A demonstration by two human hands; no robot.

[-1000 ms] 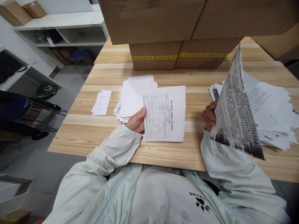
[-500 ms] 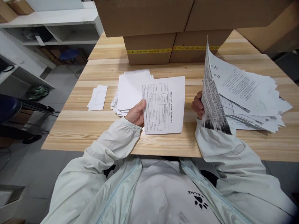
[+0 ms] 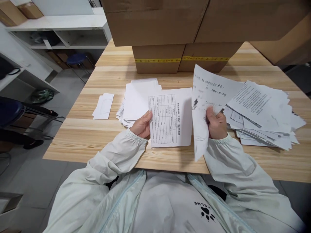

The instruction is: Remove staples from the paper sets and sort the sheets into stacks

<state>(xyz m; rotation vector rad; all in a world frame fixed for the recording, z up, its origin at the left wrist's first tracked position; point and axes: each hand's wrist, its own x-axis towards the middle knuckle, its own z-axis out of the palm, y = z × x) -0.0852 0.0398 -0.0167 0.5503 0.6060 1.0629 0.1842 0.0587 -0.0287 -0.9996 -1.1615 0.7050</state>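
My left hand (image 3: 143,124) is closed on the left edge of a printed form (image 3: 183,118), with the thumb on top. The form carries a table and a line of large characters. In my right hand (image 3: 216,123) is a curled sheet of paper (image 3: 213,85), pinched with the thumb on its near face, where handwriting shows. The sheet's left edge stands right beside the form's right edge. Just behind my left hand lies a stack of white paper (image 3: 138,100). Right of my right hand is a loose, uneven pile of papers (image 3: 272,110), some printed.
Small white slips (image 3: 103,106) lie on the wooden table (image 3: 77,139) at the left. Large cardboard boxes (image 3: 157,53) with yellow tape stand stacked at the back. Beyond the table's left edge are a blue stool (image 3: 76,59) and white shelves (image 3: 65,22).
My right hand has swung left from beside the loose pile, bringing its sheet next to the form. The sheet turned from its dense printed face to its handwritten face. My left hand keeps its hold.
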